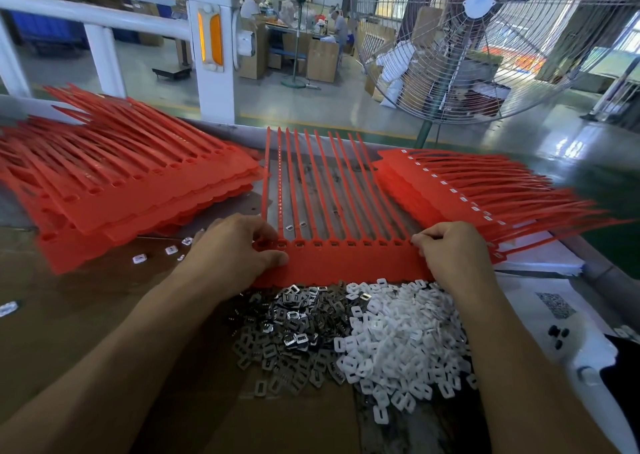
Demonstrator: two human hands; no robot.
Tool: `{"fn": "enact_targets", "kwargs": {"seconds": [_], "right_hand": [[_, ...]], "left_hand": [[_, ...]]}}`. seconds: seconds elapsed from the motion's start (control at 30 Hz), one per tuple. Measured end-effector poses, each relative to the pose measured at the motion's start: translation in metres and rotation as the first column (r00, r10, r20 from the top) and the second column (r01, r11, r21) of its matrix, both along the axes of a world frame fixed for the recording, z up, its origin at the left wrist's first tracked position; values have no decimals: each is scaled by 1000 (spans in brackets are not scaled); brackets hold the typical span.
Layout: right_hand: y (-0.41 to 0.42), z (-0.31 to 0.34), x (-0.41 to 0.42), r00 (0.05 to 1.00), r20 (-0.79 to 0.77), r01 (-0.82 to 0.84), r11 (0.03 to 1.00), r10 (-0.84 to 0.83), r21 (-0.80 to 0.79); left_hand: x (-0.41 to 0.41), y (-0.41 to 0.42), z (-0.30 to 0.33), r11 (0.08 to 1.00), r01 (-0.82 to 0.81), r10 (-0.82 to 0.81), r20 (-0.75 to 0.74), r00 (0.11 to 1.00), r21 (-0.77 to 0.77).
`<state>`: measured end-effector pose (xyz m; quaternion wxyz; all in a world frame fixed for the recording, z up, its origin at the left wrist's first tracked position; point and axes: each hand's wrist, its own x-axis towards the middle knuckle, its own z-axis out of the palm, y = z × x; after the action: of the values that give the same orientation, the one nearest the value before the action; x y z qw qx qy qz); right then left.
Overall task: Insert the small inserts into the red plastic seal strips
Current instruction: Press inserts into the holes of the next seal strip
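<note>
A red comb-like seal strip point(341, 263) is pinched flat on the bench point(86, 301) at both ends
Its left end is gripped by the left hand point(235, 249), its right by the right hand point(453, 249); heaps of metal inserts point(287, 329) and white plastic inserts point(401, 335) lie just below, stacked red strips point(114, 190) flank it

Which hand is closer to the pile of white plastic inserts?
Right. The right hand sits at the strip's right end, just above the white insert pile; the left hand is at the strip's left end, beyond the metal pile.
</note>
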<state>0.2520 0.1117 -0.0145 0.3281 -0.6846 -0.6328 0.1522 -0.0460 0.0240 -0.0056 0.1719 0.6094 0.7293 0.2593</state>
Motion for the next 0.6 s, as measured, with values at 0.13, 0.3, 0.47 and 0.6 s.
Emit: {"fn": "enact_targets", "kwargs": {"seconds": [0.13,0.3,0.47,0.6], "right_hand": [[2,-2,0,1000,16,-2,1000,3,-11],[4,-6,0,998,65,-3,1000,4,-4],[5,-7,-2,994,103,44,998,-48,39],[4,-8,-4,992,112,51,997,-57,54]], "left_hand": [[0,0,0,1000,0,0,-4,1000,2],[0,0,0,1000,-3,3,-5,1000,0],[0,0,-1,1000,-2,2,-11,1000,-2],[1,0,0,1000,0,0,-19,1000,-8]]}}
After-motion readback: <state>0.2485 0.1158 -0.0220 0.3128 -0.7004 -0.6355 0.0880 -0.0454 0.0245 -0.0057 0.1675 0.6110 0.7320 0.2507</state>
